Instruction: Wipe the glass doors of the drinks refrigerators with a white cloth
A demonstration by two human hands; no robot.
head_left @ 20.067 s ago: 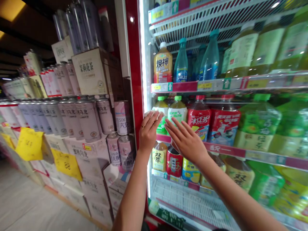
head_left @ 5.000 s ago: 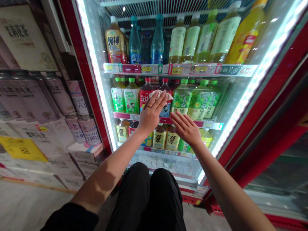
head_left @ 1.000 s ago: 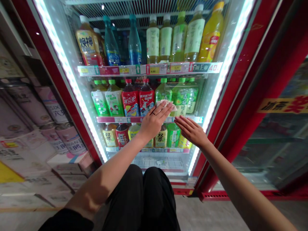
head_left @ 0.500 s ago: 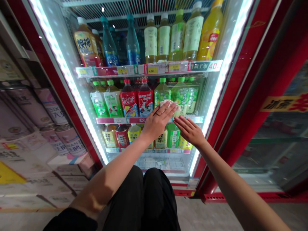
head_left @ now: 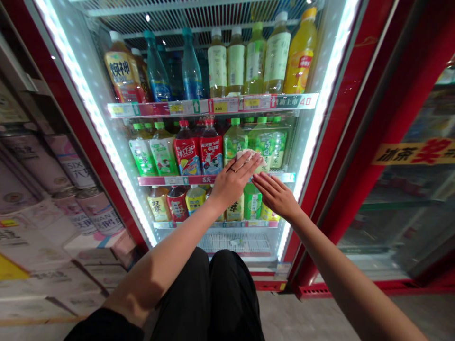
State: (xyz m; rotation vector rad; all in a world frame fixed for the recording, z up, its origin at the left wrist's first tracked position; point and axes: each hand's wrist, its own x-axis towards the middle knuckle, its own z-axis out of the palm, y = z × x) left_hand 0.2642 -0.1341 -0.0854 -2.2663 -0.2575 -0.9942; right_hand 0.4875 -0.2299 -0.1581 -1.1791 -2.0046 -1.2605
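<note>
My left hand (head_left: 232,182), with a ring on one finger, lies flat over a pale crumpled cloth (head_left: 263,163) and presses it against the clear glass door of a drinks cooler. Part of the cloth is hidden beneath the fingers. Just right of it, my right hand (head_left: 277,196) is stretched out flat, holding nothing, its fingertips close to the left hand. Whether it touches the glass I cannot tell. Behind the door, green-capped bottles (head_left: 235,137) and red drink bottles (head_left: 211,149) stand on the middle shelf.
A bright light strip (head_left: 322,102) runs down the cooler's right side, beside its red frame (head_left: 359,90). Another cooler with a yellow sign (head_left: 415,151) stands to the right. Stacked cartons (head_left: 31,237) and pink cans (head_left: 95,208) are on the left. My knees (head_left: 227,274) are below.
The camera view has turned slightly, so the cooler sits a little further left. My right hand has come slightly closer to the left, which stays on the cloth.
</note>
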